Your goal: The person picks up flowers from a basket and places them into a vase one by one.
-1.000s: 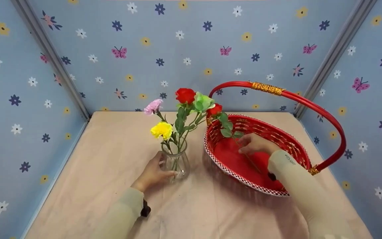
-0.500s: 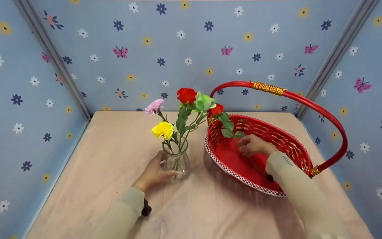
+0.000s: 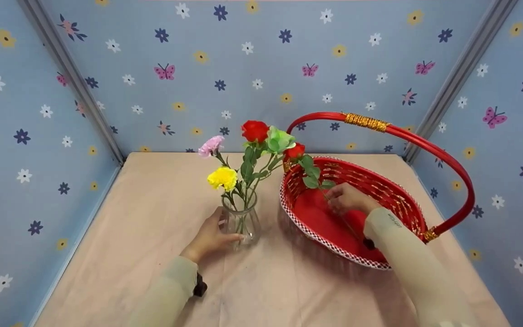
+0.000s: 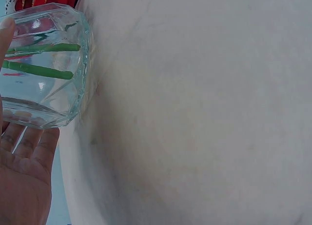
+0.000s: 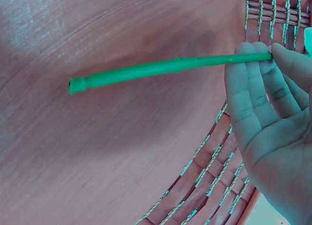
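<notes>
My left hand (image 3: pixel 211 236) grips the lower body of a clear glass vase (image 3: pixel 243 227), thumb in front and fingers round its far side. In the vase stand a red rose (image 3: pixel 255 131), a light green flower (image 3: pixel 279 140), a pink carnation (image 3: pixel 211 146) and a yellow carnation (image 3: pixel 223 178). Green stem ends (image 4: pixel 44 71) show through the glass in the left wrist view. Over the red basket (image 3: pixel 329 247), my right hand (image 3: pixel 350 198) pinches the stem (image 5: pixel 146 72) of another red rose (image 3: pixel 295 151) between thumb and fingertips. Its bloom leans over the basket's left rim, beside the green flower.
The basket's tall red handle (image 3: pixel 443 159), wrapped in gold at the top, arches behind my right arm. A pale cloth covers the table (image 3: pixel 152 204). Blue patterned panels (image 3: pixel 252 68) close in the back and both sides.
My right hand has drawn its fingers slightly closer together on the rose stem, and its sleeve has shifted a little left. The left hand and vase stay put.
</notes>
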The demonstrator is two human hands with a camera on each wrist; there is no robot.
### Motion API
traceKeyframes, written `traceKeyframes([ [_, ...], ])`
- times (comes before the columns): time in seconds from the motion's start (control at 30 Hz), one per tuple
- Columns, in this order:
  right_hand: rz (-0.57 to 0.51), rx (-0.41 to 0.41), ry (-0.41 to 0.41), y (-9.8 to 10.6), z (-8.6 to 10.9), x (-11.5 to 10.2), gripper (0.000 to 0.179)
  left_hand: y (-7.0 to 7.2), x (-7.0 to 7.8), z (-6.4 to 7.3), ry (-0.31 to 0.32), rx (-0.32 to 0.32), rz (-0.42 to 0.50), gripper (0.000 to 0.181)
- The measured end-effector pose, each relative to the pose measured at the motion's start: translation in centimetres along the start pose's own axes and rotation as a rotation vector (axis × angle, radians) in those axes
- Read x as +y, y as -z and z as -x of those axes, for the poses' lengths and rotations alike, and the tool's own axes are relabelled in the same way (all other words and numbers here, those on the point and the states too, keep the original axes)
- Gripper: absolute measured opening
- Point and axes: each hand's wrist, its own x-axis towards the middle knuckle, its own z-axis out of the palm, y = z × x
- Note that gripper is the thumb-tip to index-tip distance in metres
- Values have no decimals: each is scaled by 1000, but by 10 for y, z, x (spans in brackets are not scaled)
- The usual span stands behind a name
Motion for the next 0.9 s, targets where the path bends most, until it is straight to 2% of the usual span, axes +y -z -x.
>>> traceKeyframes([
  [0.2,-9,19,-11,7,5,-2,29,0,0,1,3,-3,-16,80],
  [0.43,-17,52,40,18,11,-6,24,0,-2,0,0,-7,1,80],
  [0.7,-31,66,15,30,23,-15,23,0,-3,0,-23,-5,-6,81],
  [0.9,-38,76,26,35,30,-19,23,1,-3,0,-25,-6,-9,81],
])
